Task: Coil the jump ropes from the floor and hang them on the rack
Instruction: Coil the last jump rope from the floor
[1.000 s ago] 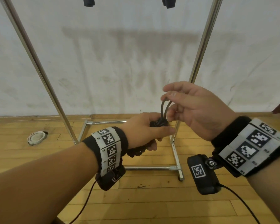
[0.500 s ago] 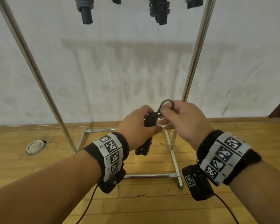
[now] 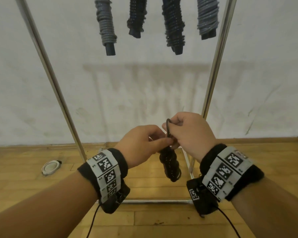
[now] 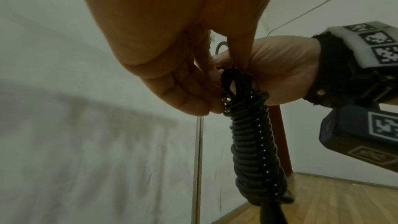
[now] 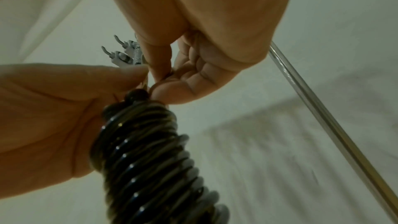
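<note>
A black jump rope (image 3: 169,164), coiled tight round its handles, hangs upright between my hands in front of the metal rack (image 3: 212,79). My left hand (image 3: 144,143) pinches the top of the coiled jump rope (image 4: 251,135), fingers curled at its upper windings. My right hand (image 3: 187,133) pinches the small loop (image 3: 168,126) that sticks up from the coiled jump rope (image 5: 148,159). Several coiled ropes (image 3: 174,26) hang from the rack's top, grey and dark blue. Rack hooks (image 5: 120,52) show above my fingers in the right wrist view.
The rack's two slanted poles (image 3: 48,74) and its floor bars (image 3: 153,201) stand against a white wall. A round white object (image 3: 50,167) lies on the wooden floor at the left. Cables trail from both wrist cameras.
Both hands have risen with the coiled rope, which now hangs upright. The view tilted up, showing more of the ropes hung on the rack. My right hand keeps its pinch on the loop.
</note>
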Available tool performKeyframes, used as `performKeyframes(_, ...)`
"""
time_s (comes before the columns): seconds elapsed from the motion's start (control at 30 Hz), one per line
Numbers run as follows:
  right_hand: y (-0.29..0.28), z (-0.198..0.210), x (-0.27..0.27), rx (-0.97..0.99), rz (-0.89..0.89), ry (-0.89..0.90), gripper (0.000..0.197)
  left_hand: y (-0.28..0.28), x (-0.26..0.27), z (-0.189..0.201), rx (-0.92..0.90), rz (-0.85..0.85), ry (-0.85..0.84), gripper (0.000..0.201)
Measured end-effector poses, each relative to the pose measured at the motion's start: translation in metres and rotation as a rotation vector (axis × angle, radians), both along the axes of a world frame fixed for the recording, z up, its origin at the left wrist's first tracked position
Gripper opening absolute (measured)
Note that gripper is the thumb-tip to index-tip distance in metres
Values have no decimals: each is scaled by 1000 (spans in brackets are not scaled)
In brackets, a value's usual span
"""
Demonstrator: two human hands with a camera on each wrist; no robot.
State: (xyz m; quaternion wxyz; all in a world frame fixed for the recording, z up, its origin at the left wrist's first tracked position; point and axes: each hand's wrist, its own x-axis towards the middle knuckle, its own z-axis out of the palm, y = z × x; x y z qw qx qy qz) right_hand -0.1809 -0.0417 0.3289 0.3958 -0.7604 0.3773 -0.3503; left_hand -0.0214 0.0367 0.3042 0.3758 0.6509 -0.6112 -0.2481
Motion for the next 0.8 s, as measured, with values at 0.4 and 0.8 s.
performKeyframes(0.4, 26, 44, 34, -95, 136, -157, 10, 26, 52, 82, -162, 66, 140, 11)
performKeyframes(0.8, 22, 170, 96, -312, 212, -219, 18, 41, 110, 208, -341, 41, 196, 9)
